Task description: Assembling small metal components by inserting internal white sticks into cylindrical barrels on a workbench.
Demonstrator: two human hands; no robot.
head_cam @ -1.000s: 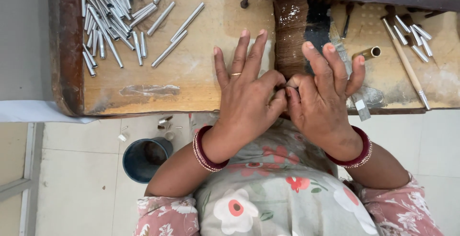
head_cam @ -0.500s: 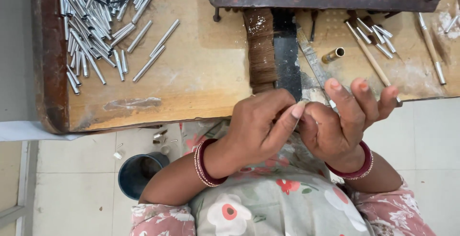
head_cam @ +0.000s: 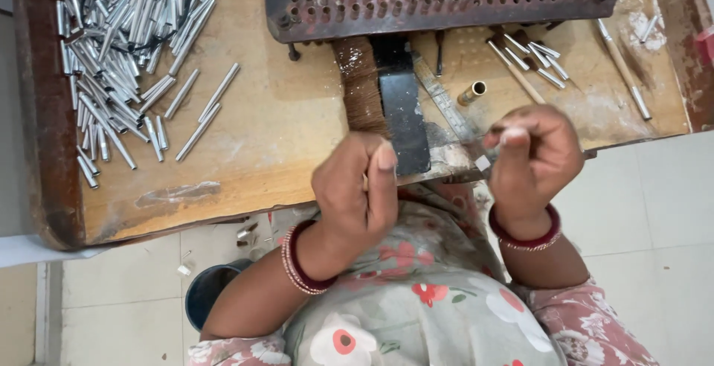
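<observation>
My left hand (head_cam: 355, 187) and right hand (head_cam: 534, 159) curl narrow, contents unseen, so I should keep them steady near the black block (head_cam: 401, 102) just beyond my fingertips.

Both forearms reach forward from the body with the wrists bent up, the left hand (head_cam: 355, 187) curled into a loose fist with the thumb laid along its side, and the right hand (head_cam: 534, 156) held apart from it, fingers curled inward in a pinching grip.
</observation>
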